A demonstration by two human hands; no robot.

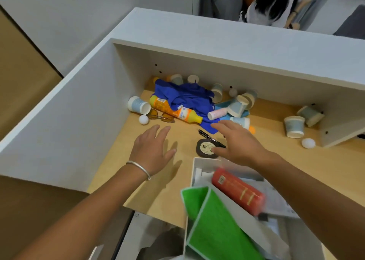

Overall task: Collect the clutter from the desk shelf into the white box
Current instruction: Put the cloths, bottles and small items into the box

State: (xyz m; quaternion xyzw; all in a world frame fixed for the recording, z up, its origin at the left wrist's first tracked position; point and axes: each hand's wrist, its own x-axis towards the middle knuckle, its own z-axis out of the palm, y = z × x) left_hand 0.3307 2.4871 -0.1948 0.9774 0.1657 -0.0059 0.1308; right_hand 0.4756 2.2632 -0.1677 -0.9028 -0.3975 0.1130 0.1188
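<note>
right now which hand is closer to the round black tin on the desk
Right. The right hand hovers just right of the round black tin, its thumb at the tin's edge. The left hand is open off to the tin's left, clearly apart.

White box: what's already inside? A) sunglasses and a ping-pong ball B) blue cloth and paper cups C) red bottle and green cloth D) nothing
C: the red bottle lies in the white box and the green cloth hangs over its near edge.
</note>
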